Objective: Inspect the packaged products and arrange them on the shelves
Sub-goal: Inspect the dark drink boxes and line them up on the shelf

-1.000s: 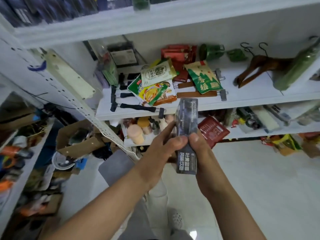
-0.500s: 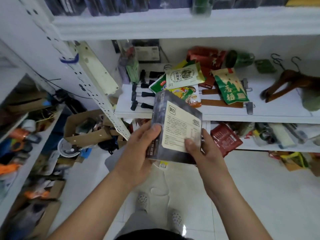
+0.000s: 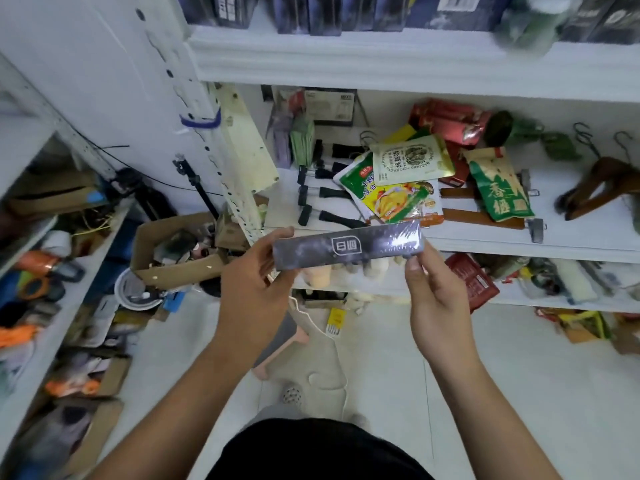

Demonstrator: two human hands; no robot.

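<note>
Shows a dark wrapped box [image 3: 348, 249] held level, long side across the view, one narrow face with a white square logo turned toward the camera. Places the left hand [image 3: 256, 292] at the box's left end, thumb on the upper edge and curled fingers underneath, pinching it. Places the right hand [image 3: 438, 299] at the right end, thumb against the lower corner and fingers behind the box (their exact lie hidden), gripping it. Sets the box in the air just in front of the middle shelf [image 3: 485, 242], near that shelf's front edge and touching nothing but the two hands.

Behind the box, on the middle shelf: a yellow-green pouch [image 3: 398, 200] overlapped by a pale green pouch [image 3: 412, 161], a green-and-tan pouch [image 3: 498, 188] to their right, red packets [image 3: 450, 121] toward the back, black-handled tools [image 3: 332, 216] at left and wooden hangers [image 3: 606, 185] at far right. Above, on the upper shelf [image 3: 381, 60], a row of upright dark boxes [image 3: 346, 12]. Below, on a lower shelf, a dark red packet [image 3: 471, 275] just beside the right hand in the view. At lower left, on the floor, an open cardboard box [image 3: 173, 247] full of clutter.
</note>
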